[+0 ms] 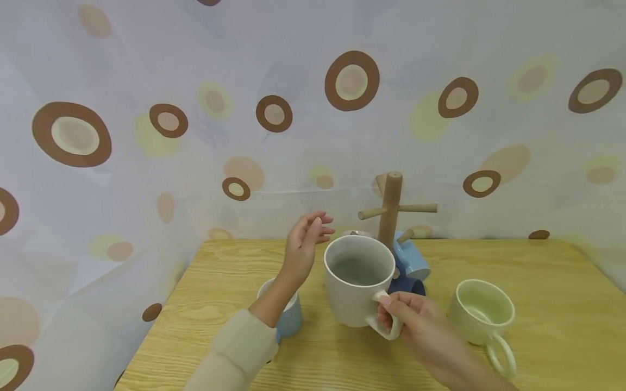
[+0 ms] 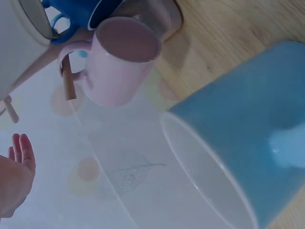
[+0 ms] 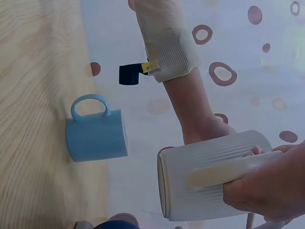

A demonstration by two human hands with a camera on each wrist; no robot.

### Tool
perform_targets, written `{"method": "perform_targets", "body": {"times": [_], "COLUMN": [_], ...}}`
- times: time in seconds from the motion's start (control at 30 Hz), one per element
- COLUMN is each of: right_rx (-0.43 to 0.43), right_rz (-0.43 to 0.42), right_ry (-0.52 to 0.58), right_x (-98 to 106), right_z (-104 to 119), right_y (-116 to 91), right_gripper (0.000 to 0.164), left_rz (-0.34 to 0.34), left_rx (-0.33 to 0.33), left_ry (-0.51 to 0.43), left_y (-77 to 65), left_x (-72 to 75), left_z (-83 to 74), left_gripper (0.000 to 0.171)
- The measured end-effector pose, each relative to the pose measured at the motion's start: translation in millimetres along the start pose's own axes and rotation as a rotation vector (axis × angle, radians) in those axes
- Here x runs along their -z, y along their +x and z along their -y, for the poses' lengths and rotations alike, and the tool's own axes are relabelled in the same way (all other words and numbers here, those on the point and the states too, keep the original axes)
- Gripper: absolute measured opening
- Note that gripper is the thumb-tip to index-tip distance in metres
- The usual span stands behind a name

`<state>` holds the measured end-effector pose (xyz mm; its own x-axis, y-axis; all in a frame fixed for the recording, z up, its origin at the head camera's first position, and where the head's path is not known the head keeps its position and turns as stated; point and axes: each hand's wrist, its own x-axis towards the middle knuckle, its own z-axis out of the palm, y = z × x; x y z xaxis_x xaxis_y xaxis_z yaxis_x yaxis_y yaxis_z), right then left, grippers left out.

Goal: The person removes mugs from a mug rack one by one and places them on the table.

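My right hand [image 1: 420, 326] grips the handle of a large white mug [image 1: 349, 301], which is held up above the table with its mouth upward and toward me. In the right wrist view the fingers of that hand pass round the mug's handle [image 3: 214, 174]. Left of the mug, my left hand [image 1: 303, 244] is raised in the air, fingers loosely extended, holding nothing. Behind the white mug stands a wooden mug tree [image 1: 389, 212]. On it hang a light blue mug [image 1: 412, 258], a dark blue mug [image 1: 406, 286] and a pink mug [image 2: 116, 71].
Under my left forearm, a blue mug [image 1: 289, 320] with a white inside stands on the wooden table [image 1: 195, 326]. To the right stands a pale green mug [image 1: 476, 317], its handle toward me. A patterned cloth [image 1: 303, 157] hangs behind the table.
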<state>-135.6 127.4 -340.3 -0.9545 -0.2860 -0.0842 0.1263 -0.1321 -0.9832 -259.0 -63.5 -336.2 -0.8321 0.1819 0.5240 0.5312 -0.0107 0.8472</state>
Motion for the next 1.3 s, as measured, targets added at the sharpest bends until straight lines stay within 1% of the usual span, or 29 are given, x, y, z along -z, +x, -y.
{"method": "perform_targets", "body": {"times": [0.13,0.23,0.3,0.43,0.5,0.6,0.73,0.83,0.93,1.03,1.13,1.23,1.3], "right_rx": [0.004,0.056,0.086,0.099,0.106,0.14,0.174,0.18,0.199,0.244,0.284,0.318,0.321], "right_rz": [0.052,0.11,0.145,0.168,0.167,0.182,0.186,0.162,0.166,0.195,0.222,0.225,0.214], "right_ry": [-0.039,-0.044,-0.021,0.004,0.001,0.016,0.019,0.004,0.018,0.056,0.09,0.09,0.094], "right_x": [13.6,26.6,36.1,54.9,62.6,73.7,87.6,97.8,109.0,121.0,133.0,144.7,152.6], "right_z": [1.9,1.3,0.5,0.3,1.0,2.7,5.7,7.7,8.9,9.0,8.9,8.9,9.0], "right_y": [-9.9,-16.5,-19.9,-25.5,-27.4,-29.5,-32.6,-35.5,-38.6,-42.7,-47.1,-51.0,-53.7], "right_gripper": [0.021,0.024,0.027,0.03,0.032,0.035,0.037,0.037,0.038,0.042,0.046,0.049,0.05], "left_rz": [-0.024,-0.018,-0.008,0.009,-0.003,-0.055,-0.135,-0.155,-0.143,-0.117,-0.107,-0.105,-0.103], "left_rx": [0.02,0.038,0.042,0.063,0.073,0.055,-0.035,-0.096,-0.121,-0.126,-0.127,-0.126,-0.128], "left_ry": [0.031,0.044,0.033,-0.001,-0.005,-0.003,-0.01,-0.006,0.015,0.042,0.062,0.073,0.073], "left_y": [6.7,9.7,11.7,16.5,18.2,19.8,22.0,23.1,23.0,22.3,21.9,22.0,22.2], "left_x": [-8.0,-16.3,-22.4,-33.9,-39.0,-46.0,-52.9,-53.8,-51.3,-47.7,-45.2,-44.3,-44.1], "left_z": [-0.3,-1.9,-4.0,-7.4,-8.5,-9.2,-8.0,-6.9,-6.6,-7.5,-9.4,-11.5,-12.6], "left_gripper": [0.029,0.03,0.033,0.034,0.032,0.029,0.023,0.02,0.018,0.017,0.017,0.017,0.016]}}
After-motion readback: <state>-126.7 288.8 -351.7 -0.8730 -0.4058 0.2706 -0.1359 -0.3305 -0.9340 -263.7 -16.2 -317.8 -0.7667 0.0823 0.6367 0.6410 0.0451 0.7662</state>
